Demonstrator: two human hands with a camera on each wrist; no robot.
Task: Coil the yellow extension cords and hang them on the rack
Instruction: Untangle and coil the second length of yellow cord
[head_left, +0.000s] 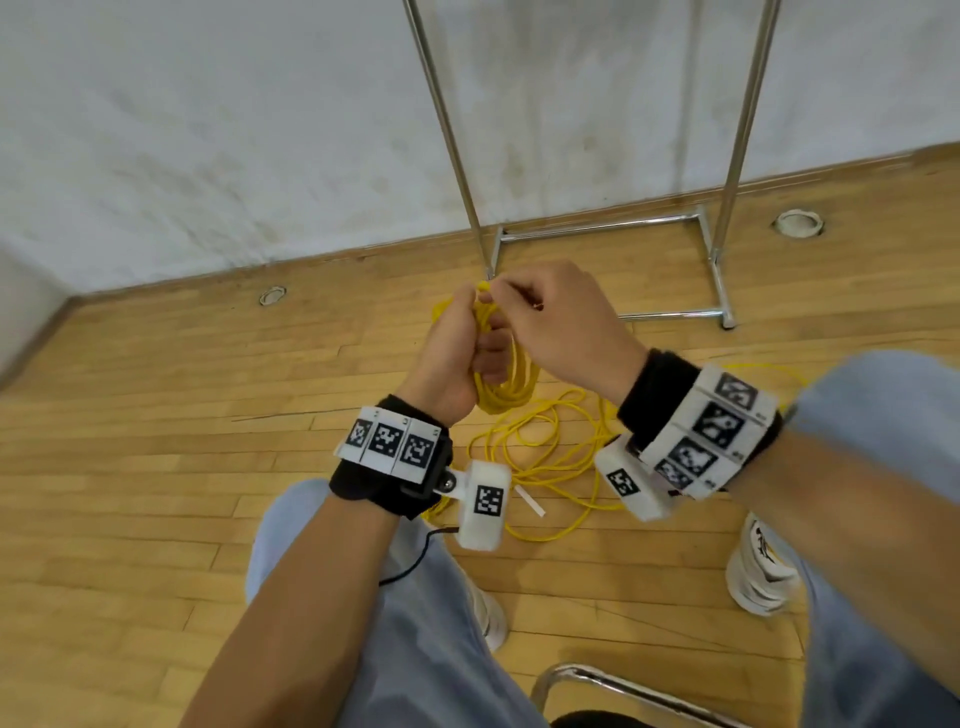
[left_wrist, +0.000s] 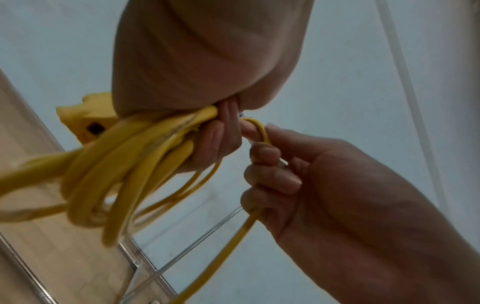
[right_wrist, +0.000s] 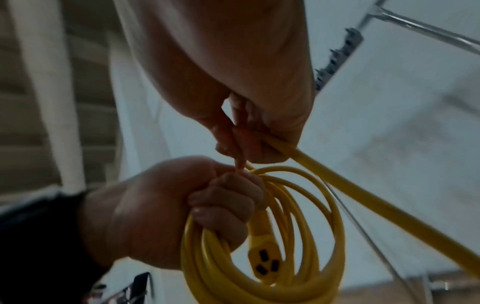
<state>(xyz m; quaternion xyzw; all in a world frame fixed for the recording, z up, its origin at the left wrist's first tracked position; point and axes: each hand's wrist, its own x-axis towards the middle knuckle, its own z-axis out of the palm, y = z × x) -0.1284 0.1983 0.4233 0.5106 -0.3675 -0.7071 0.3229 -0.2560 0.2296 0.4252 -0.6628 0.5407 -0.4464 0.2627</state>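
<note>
Both hands meet in front of me above the wood floor (head_left: 156, 467): my left hand (head_left: 457, 358) is fisted round a bundle of yellow extension cord loops (right_wrist: 272, 267), socket end (right_wrist: 265, 257) dangling inside the coil, while my right hand (head_left: 561, 322) pinches the free strand (left_wrist: 259, 131) at the top of that fist. Uncoiled cord (head_left: 540, 457) lies slack on the floor between my feet; the chrome rack (head_left: 722, 171) stands near, just behind, against the wall.
</note>
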